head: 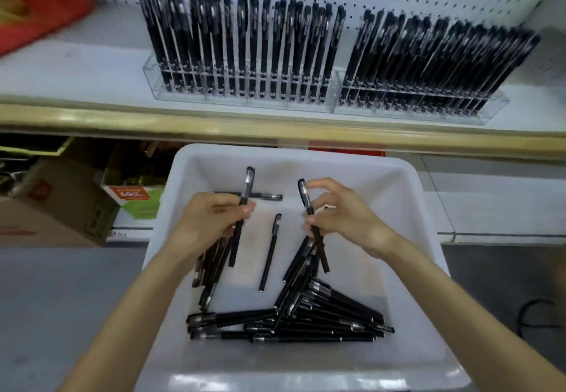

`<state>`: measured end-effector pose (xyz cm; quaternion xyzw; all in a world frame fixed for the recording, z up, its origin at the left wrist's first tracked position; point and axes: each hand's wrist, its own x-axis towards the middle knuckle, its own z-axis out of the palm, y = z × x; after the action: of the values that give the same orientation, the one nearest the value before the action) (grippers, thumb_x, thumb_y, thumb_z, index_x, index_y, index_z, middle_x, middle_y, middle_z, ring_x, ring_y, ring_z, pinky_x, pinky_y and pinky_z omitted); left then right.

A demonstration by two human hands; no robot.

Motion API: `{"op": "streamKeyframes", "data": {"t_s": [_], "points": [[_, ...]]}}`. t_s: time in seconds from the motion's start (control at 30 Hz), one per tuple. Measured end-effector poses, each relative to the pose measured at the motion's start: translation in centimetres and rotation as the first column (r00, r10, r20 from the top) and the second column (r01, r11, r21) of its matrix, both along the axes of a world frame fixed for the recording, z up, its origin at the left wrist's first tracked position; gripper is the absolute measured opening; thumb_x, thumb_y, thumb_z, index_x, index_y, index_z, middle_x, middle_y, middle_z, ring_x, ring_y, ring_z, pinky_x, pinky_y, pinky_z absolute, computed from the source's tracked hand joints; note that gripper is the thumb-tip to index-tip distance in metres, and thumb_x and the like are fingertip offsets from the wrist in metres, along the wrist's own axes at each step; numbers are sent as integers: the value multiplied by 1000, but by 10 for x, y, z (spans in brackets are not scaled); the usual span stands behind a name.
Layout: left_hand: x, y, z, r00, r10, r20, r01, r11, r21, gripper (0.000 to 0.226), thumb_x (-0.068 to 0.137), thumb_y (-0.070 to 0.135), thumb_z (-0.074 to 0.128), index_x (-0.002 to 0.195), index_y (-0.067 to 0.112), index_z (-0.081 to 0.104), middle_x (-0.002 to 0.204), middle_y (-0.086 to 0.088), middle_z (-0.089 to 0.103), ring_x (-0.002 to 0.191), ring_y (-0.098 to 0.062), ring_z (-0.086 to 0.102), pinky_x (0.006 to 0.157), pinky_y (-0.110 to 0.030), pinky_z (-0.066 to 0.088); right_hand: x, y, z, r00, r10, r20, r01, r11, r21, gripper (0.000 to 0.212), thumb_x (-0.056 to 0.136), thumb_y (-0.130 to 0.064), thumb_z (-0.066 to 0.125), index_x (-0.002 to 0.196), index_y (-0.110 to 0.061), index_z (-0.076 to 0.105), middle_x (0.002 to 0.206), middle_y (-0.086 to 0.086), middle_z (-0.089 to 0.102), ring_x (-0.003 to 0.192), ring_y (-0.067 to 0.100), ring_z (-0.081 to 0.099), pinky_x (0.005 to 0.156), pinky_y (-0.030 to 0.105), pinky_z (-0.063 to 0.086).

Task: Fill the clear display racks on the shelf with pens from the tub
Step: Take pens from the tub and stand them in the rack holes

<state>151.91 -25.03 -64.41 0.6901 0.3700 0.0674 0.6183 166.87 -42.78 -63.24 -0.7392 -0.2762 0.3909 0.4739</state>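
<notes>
Both forearms reach into a white tub (407,207) at 6 o'clock, where loose black pens (291,324) lie heaped toward its near side. Left hand (211,220) has fingers curled round a bunch of pens (242,207); right hand (337,210) pinches 1 pen (312,223) between thumb & fingertips, other fingers loosely spread. At 12 o'clock, 2 clear racks on the shelf (92,63): left rack (245,99) shows gaps, right rack (428,106) looks near full. Pens look light, stiff & smooth, prob. slippery; best gripped mid-barrel, approx. upright, then dropped into a slot.
</notes>
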Motion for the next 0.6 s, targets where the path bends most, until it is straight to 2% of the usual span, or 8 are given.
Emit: {"op": "streamKeyframes", "data": {"t_s": [0.1,0.23,0.3,0.4,0.47,0.53,0.6], "points": [[-11,19,24,988,101,113,-105,994,23,13,88,12,63,97,10,73,95,-14,70,85,-19,64,68,-18,55,-2,39,24,996,29,87,-39,992,117,53,89,4,59,127,-31,44,87,7,61,88,27,71,88,53,52],[-20,49,49,939,188,289,-214,975,61,12,87,6,62,88,13,72,85,-8,69,71,-5,65,62,-16,56,-6,89,60,978,71,197,-124,955,269,58,93,1,53,140,-27,33,93,21,61,88,21,71,85,43,56],[-22,68,54,921,238,310,-286,951,120,9,86,8,65,86,14,72,84,-8,71,72,-8,66,64,-18,57,-7,112,75,965,98,245,-172,938,302,61,95,-1,51,142,-33,29,98,25,58,90,19,71,84,44,57],[-24,97,55,909,290,300,-364,901,234,4,85,16,70,86,17,74,78,2,73,70,-4,67,68,-21,56,-5,147,91,919,79,387,-219,918,331,56,96,-3,51,141,-30,33,84,15,58,88,14,71,86,42,55],[-24,114,57,912,300,279,-383,867,319,7,84,25,71,87,20,74,81,5,73,73,-2,68,76,-29,56,-4,167,98,887,30,460,-223,902,369,51,95,-7,54,137,-30,38,78,6,64,87,14,70,89,43,53],[-23,127,60,908,299,294,-390,860,329,7,84,29,70,86,22,72,83,4,73,72,-3,69,80,-36,57,-2,183,104,866,-38,498,-195,892,408,47,94,-12,58,134,-32,44,81,2,67,85,14,67,85,45,54],[-21,139,63,912,280,300,-373,870,322,9,86,29,68,82,21,72,78,6,72,74,-4,70,82,-40,57,1,199,111,851,-110,513,-156,880,448,44,92,-15,61,131,-32,48,84,-3,62,80,12,63,77,46,55]]}}
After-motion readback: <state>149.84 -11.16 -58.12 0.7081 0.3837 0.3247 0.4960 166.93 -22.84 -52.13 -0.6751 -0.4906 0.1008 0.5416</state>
